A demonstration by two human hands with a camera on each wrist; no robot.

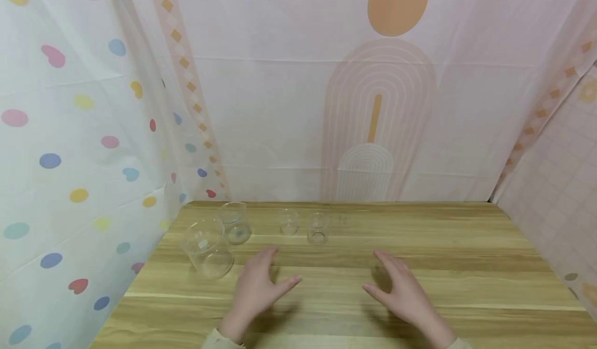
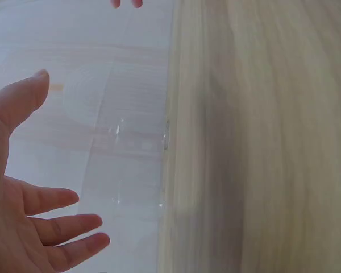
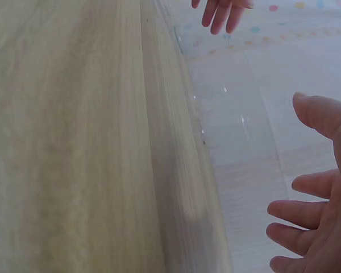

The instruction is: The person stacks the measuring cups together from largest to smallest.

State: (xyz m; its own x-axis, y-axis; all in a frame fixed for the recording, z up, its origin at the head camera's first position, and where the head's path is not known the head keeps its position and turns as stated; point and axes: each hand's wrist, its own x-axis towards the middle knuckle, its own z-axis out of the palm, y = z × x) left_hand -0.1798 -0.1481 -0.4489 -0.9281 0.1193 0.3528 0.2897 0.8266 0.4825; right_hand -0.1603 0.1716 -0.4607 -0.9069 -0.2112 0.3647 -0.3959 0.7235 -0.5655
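Fingers (image 2: 68,229) were spread on the left hand (image 1: 257,286) and right hand (image 1: 403,292), above one bench (image 1: 471,266); two larger clear glasses (image 1: 211,258) stood at its left, two smaller glasses (image 1: 318,230) farther back, nearer the middle.

Sleeves (image 1: 222,340) cut off, label (image 1: 202,244) on glass (image 1: 213,265) unreadable
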